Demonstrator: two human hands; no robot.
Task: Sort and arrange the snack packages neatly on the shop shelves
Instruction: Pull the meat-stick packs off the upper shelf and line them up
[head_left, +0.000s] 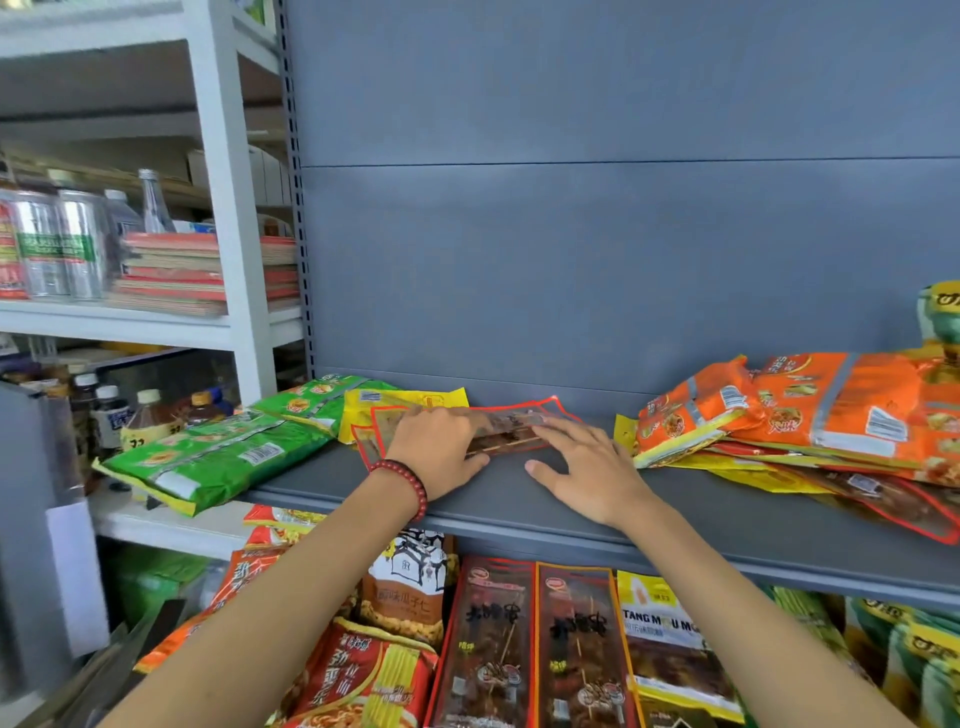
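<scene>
A flat red-edged skewer snack packet (511, 426) lies on the grey shelf (649, 499), partly over a yellow packet (400, 402). My left hand (441, 457), with a red bead bracelet at the wrist, rests on the packet's left part with fingers laid over it. My right hand (587, 467) lies flat with straight fingers touching the packet's right end. Green packets (218, 457) are stacked at the shelf's left end. A loose pile of orange packets (810, 410) with yellow and red-edged ones beneath fills the right end.
The shelf below holds upright snack packets (530, 649) in a row. A white rack (223, 218) on the left carries cans, bottles and stacked red booklets. A grey back panel (623, 234) rises behind the shelf.
</scene>
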